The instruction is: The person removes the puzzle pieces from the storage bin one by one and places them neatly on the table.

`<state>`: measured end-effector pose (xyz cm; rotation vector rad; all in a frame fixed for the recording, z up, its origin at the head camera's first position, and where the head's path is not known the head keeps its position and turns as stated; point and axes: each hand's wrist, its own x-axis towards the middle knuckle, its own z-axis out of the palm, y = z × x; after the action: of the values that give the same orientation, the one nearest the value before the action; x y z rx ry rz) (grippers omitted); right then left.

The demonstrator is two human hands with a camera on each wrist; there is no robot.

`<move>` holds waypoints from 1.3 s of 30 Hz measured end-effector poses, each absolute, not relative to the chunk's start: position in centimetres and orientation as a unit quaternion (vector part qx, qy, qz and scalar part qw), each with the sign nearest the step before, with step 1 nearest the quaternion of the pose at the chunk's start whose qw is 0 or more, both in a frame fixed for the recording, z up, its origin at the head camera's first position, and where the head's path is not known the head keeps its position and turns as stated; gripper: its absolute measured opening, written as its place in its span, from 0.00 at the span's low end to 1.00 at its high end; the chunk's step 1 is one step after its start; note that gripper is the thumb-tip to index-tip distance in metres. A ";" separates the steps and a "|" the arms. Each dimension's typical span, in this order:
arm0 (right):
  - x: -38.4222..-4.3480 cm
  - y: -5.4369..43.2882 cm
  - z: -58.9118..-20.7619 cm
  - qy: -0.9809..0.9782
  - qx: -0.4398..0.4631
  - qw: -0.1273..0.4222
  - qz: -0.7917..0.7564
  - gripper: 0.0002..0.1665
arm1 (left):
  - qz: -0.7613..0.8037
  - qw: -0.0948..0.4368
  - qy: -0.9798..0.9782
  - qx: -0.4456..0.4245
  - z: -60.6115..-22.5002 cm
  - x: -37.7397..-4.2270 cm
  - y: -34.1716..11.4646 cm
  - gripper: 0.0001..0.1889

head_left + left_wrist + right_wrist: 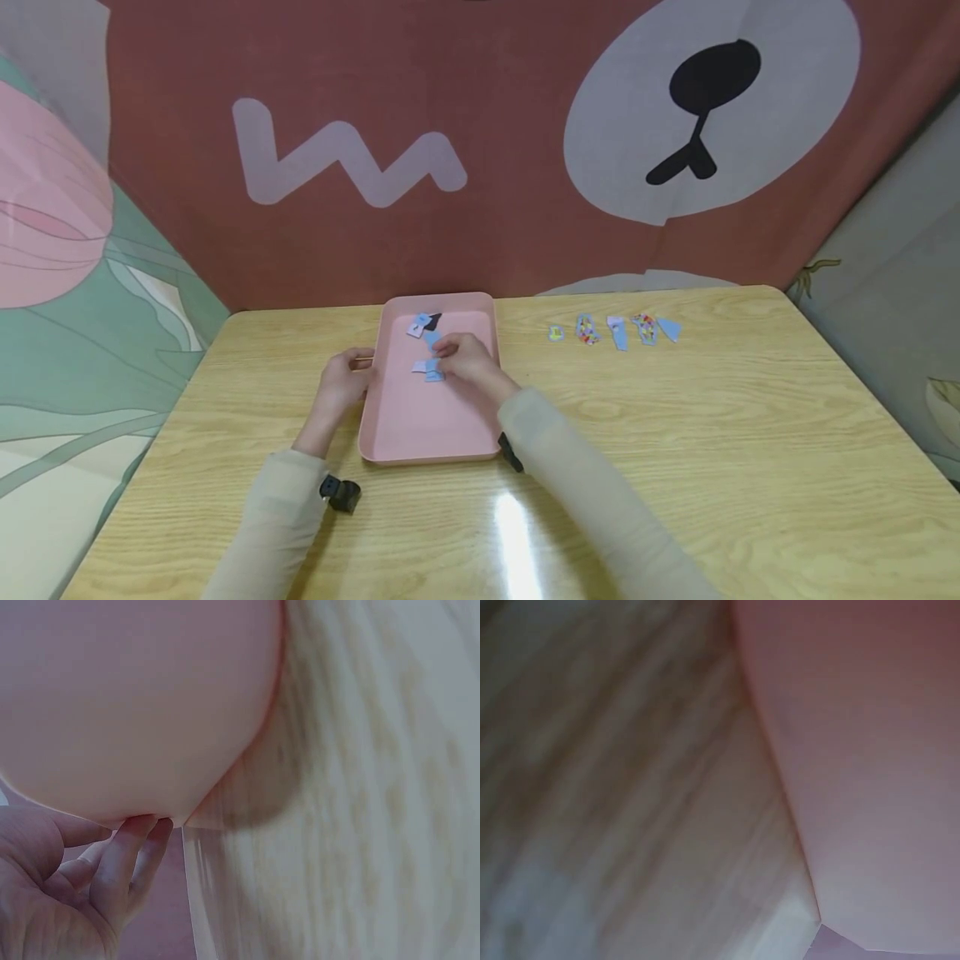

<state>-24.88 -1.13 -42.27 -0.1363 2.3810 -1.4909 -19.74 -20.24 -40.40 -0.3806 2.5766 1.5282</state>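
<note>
A pink tray (405, 433) lies on the table with several small puzzle pieces in it. My left hand (347, 379) touches the tray's left edge, its fingertips right at the rim in the left wrist view. Over the tray's middle, my right hand (468, 358) has its curled fingers and thumb at a light blue puzzle piece (433, 376), part of a small cluster. Above this cluster sit another blue piece (431, 337), a pale printed piece (415, 331) and a dark piece (432, 323). The fingers partly cover the pieces.
To the right of the tray, several loose pieces lie in a row: a small yellow-marked one (556, 333), two with coloured dots, a blue-and-pink strip (617, 333) and a blue triangle (670, 329). A printed cloth (517, 242) hangs behind the wooden table (720, 467).
</note>
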 end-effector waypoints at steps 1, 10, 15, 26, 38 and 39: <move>-24.9 -1.1 -42.3 0.838 -0.052 0.165 -0.517 0.18 | 0.505 0.061 0.852 -0.125 -40.4 -19.7 -20.2 0.21; -24.9 -1.1 -42.5 0.870 -0.119 0.160 -0.451 0.22 | 0.501 0.061 0.854 -0.124 -40.3 -19.7 -20.3 0.21; -24.9 -1.2 -42.5 0.879 -0.120 0.169 -0.429 0.22 | 0.501 0.061 0.854 -0.123 -40.4 -19.7 -20.4 0.21; -24.8 -1.2 -42.4 0.885 -0.106 0.162 -0.424 0.23 | 0.503 0.062 0.853 -0.125 -40.5 -19.6 -20.4 0.21; -24.6 -0.8 -42.3 0.865 -0.080 0.136 -0.477 0.10 | 0.501 0.060 0.855 -0.119 -40.5 -19.5 -20.4 0.21; -24.6 -0.7 -42.3 0.859 -0.073 0.139 -0.487 0.09 | 0.502 0.060 0.855 -0.119 -40.4 -19.5 -20.4 0.21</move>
<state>-24.60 -0.68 -42.32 -0.2113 2.4834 -1.4094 -19.52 -20.38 -40.45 -0.3595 2.5866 1.5188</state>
